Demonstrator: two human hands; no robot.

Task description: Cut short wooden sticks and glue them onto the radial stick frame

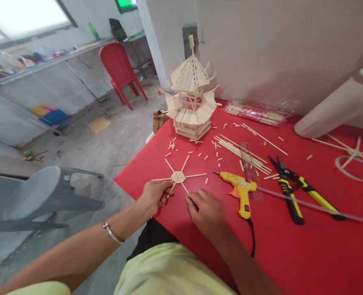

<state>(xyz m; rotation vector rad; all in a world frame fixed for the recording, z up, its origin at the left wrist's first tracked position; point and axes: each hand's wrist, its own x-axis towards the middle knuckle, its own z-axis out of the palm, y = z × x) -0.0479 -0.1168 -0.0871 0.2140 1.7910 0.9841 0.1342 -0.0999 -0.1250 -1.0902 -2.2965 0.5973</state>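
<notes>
A small hexagonal frame of thin wooden sticks [178, 177], its spokes reaching outward like a web, is held at the near-left corner of the red table. My left hand [156, 194] pinches it by the left side, thumb and fingers around the lower-left spokes. At the tip of the lower-right spoke, my right hand [207, 211] has its fingers curled and closed on the stick. To the right lies a yellow glue gun [238, 188] with an orange trigger, its nozzle pointing toward the frame. Short cut stick pieces [206, 180] are scattered nearby.
A stick pagoda model [192, 94] stands at the back corner. Long sticks [242, 153], a clear ruler [250, 168], yellow-black cutters [294, 184] and a glue stick [316, 205] lie rightward. Farther off are a packet of sticks [258, 112], a white tube [334, 102] and a spoked stick piece [356, 153].
</notes>
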